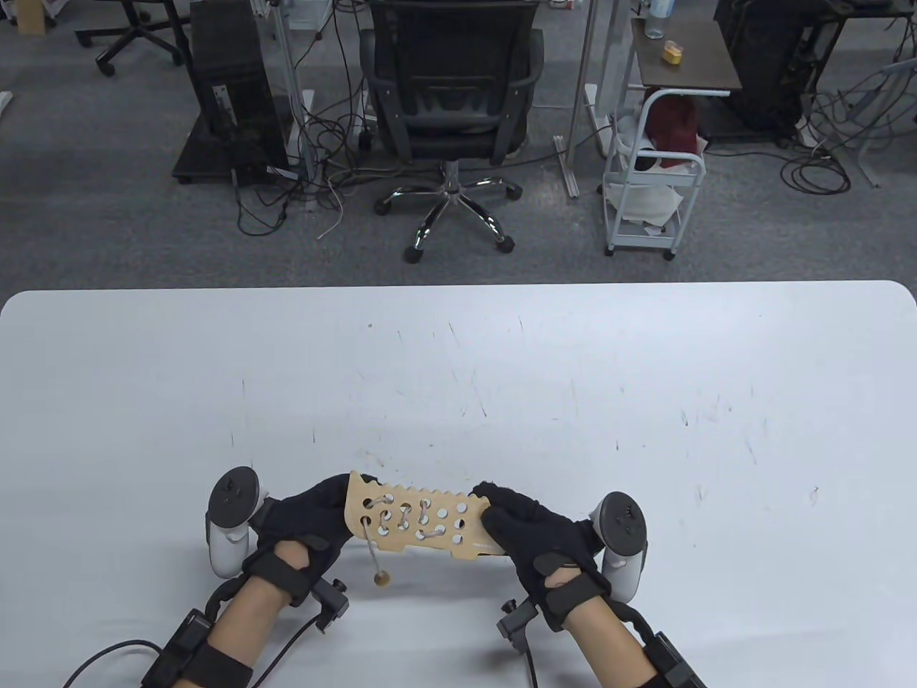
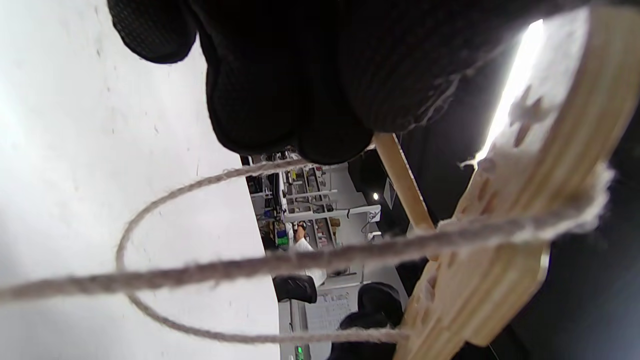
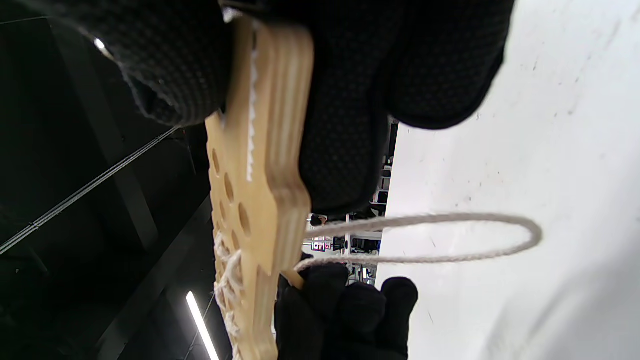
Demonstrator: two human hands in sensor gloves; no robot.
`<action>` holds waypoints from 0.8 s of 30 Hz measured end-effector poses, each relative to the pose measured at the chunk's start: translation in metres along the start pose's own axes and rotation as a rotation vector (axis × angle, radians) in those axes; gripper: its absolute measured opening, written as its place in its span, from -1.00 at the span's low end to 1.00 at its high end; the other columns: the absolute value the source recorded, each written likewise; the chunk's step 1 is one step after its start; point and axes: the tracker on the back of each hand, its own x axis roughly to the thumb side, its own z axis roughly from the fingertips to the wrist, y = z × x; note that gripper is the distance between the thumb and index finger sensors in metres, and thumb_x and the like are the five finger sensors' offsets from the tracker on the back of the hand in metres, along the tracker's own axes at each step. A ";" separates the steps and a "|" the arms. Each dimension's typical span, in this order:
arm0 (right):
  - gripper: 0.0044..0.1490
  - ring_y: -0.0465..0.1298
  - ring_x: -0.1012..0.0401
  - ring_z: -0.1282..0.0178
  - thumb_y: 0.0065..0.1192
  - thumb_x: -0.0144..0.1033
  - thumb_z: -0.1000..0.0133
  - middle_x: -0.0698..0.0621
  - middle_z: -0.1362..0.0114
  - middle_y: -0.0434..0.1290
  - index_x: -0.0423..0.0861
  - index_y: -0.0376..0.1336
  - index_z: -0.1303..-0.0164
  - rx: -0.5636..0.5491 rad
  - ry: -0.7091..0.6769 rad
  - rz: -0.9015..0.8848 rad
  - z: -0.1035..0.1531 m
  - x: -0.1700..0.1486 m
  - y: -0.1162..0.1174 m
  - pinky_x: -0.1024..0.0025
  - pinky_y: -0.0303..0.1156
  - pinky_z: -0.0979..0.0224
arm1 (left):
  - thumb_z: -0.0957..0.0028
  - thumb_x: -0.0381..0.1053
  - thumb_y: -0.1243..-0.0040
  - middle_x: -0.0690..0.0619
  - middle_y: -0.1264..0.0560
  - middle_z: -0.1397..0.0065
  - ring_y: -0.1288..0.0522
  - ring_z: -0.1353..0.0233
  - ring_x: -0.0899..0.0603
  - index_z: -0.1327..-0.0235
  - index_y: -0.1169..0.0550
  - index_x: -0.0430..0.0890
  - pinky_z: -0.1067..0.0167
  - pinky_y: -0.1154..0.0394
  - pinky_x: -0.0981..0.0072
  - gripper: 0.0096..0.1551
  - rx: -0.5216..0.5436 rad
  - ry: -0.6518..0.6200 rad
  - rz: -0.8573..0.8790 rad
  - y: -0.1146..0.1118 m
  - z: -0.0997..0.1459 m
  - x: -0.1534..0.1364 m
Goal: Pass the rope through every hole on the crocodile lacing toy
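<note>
The wooden crocodile board [image 1: 430, 527] is held just above the table near its front edge. My left hand [image 1: 315, 519] grips its left end and my right hand [image 1: 523, 530] grips its right end. Rope is laced through several holes on the left part; the right holes are bare. A rope end with a wooden bead [image 1: 382, 577] dangles below the left end. In the wrist views a rope loop [image 3: 450, 220] hangs under the board [image 3: 260, 165]. A wooden needle tip [image 2: 402, 182] sticks out by my left fingers [image 2: 280, 100]; whether they pinch it is hidden.
The white table [image 1: 501, 387] stretches wide beyond the hands. Past its far edge stand an office chair [image 1: 451, 93], a white cart [image 1: 655, 172] and a computer tower [image 1: 229, 86] on the floor.
</note>
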 end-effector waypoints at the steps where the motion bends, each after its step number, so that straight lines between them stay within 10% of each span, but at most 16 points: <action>1: -0.40 0.77 0.13 0.10 0.42 -0.13 0.00 -0.02 -0.07 0.70 -0.10 0.40 -0.23 0.004 0.000 -0.007 0.000 0.000 0.000 0.14 0.58 -0.08 | 0.10 0.00 -0.47 0.13 -0.75 -0.11 -0.70 -0.11 -0.08 -0.08 -0.68 0.11 -0.42 -0.39 -0.16 -0.56 -0.004 0.001 0.005 -0.001 0.000 0.000; 24: -0.40 0.77 0.14 0.09 0.42 -0.13 0.00 -0.01 -0.08 0.70 -0.08 0.41 -0.23 0.043 -0.030 -0.070 0.003 0.001 0.011 0.14 0.58 -0.09 | 0.10 -0.06 -0.39 0.13 -0.76 -0.12 -0.70 -0.13 -0.08 -0.09 -0.68 0.11 -0.42 -0.39 -0.15 -0.56 -0.132 0.051 0.094 -0.023 -0.002 -0.004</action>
